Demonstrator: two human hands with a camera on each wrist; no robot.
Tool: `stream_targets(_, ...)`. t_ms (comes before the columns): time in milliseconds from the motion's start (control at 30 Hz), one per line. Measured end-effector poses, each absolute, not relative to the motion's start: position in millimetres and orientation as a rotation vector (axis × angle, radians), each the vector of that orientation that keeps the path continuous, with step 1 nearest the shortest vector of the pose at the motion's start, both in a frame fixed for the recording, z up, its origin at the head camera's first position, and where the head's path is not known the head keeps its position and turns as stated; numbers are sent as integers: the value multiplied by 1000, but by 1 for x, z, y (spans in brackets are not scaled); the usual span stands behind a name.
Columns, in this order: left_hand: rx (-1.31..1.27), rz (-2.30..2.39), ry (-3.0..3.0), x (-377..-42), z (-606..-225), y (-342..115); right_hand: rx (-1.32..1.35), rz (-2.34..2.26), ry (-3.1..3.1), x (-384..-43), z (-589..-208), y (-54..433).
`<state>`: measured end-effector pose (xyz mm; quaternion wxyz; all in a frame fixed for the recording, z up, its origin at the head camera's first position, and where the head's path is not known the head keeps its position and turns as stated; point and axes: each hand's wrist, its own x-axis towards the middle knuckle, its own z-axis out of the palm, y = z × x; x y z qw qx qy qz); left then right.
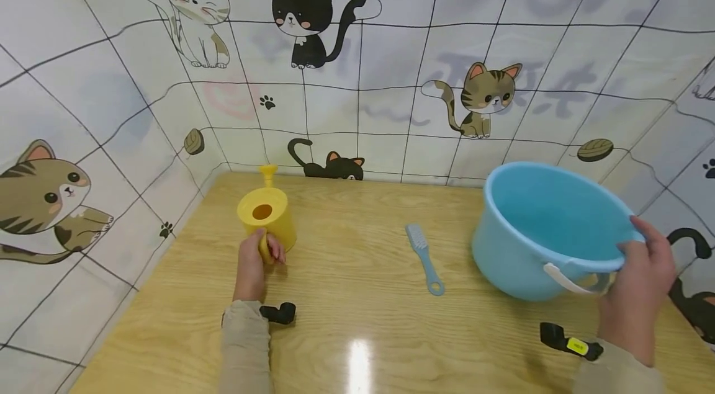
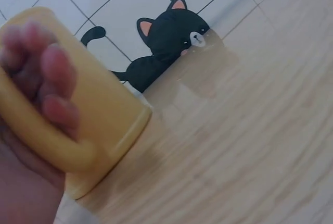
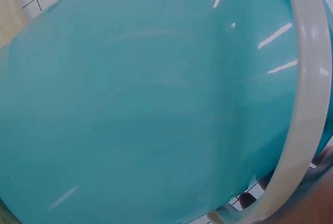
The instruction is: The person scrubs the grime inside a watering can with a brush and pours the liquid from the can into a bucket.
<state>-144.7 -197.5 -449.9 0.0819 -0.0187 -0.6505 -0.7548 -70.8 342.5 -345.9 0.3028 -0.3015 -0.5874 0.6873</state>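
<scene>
On the left of the table in the head view stands a yellow watering can [image 1: 283,220], its spout toward the back wall. My left hand [image 1: 258,260] holds its handle, and in the left wrist view the fingers [image 2: 58,70] curl round that handle. At the right is a light blue bucket [image 1: 519,264] with a white carrying handle [image 1: 566,279]. My right hand [image 1: 642,276] grips the bucket's right rim. The bucket leans a little; whether its base touches the table cannot be told. Its blue wall [image 3: 145,104] fills most of the right wrist view, hiding most of that hand.
A light blue brush [image 1: 426,260] lies on the wooden table [image 1: 346,270] between the can and the bucket. Behind and at both sides rise white walls [image 1: 391,59] with a grid and cat drawings.
</scene>
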Motion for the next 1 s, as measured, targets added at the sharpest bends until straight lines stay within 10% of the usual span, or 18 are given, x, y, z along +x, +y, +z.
stream_targets(1000, -35, -2492, -1885, -140, -432, -200, -755, 1725, -1423, -57, -337, 349)
